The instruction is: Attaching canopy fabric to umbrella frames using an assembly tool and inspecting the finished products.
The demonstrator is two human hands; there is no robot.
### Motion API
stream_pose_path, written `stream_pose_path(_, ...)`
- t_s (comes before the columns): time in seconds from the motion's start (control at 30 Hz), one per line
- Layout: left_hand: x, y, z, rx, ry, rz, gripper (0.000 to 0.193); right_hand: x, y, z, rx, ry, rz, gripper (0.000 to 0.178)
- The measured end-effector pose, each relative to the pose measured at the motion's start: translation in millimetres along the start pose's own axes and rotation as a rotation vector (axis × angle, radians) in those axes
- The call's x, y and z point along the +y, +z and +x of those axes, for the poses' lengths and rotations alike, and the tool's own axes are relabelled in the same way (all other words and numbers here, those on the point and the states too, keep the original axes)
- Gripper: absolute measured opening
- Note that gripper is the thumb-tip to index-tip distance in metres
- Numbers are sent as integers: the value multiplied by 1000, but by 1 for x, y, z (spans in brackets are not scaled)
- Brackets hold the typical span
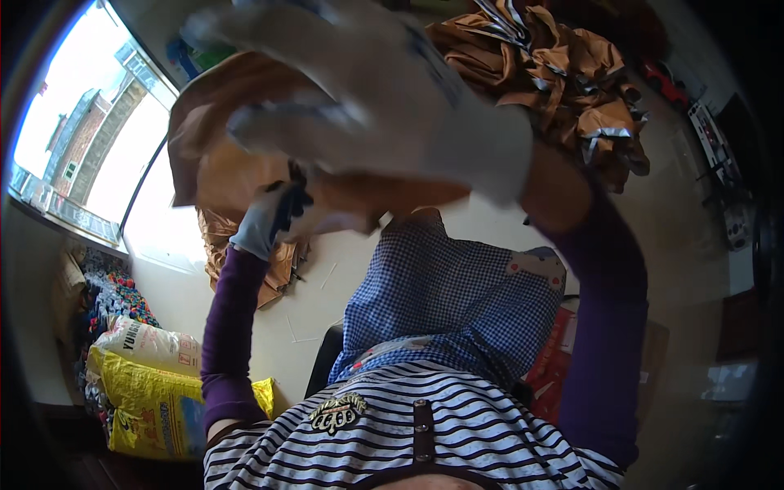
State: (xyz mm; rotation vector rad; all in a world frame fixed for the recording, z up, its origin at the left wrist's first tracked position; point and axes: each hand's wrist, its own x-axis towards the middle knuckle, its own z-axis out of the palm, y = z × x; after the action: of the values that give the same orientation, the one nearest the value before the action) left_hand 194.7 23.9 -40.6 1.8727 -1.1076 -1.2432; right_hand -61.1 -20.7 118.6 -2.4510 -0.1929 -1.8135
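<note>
My left hand, in a pale glove with dark blue on the fingers, is closed at the lower edge of a brown shiny fabric sheet. A small dark piece shows just above those fingers; I cannot make out what it is. High in front, close to the camera, my right hand wears a white glove and is smeared by motion. Its fingers are stretched out and apart, pointing left over the fabric. That hand hides much of the sheet, and nothing shows in its grasp.
A crumpled heap of brown fabric with silvery undersides lies at the far right. More brown fabric hangs below my left hand. Yellow sacks and a colourful pile stand left, by a bright window. A checked apron covers my lap.
</note>
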Motion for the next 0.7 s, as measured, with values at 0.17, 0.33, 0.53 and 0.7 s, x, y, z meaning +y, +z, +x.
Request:
stream_pose_path(0.17, -48, 40, 24, 102, 670, -274, 43, -35, 21, -93, -702, 692, 52, 34)
stream_pose_path(0.33, -81, 85, 45, -77, 577, -654, 39, 24, 98, -216, -379, 908, 389, 35)
stream_pose_path(0.53, -83, 82, 52, -178, 384, -1010, 41, 8, 122, -193, -481, 1349, 521, 36)
stream_pose_path(0.7, -83, -75, 145, 246, 581, -884, 36, -14, 140, -158, -324, 1324, 987, 37)
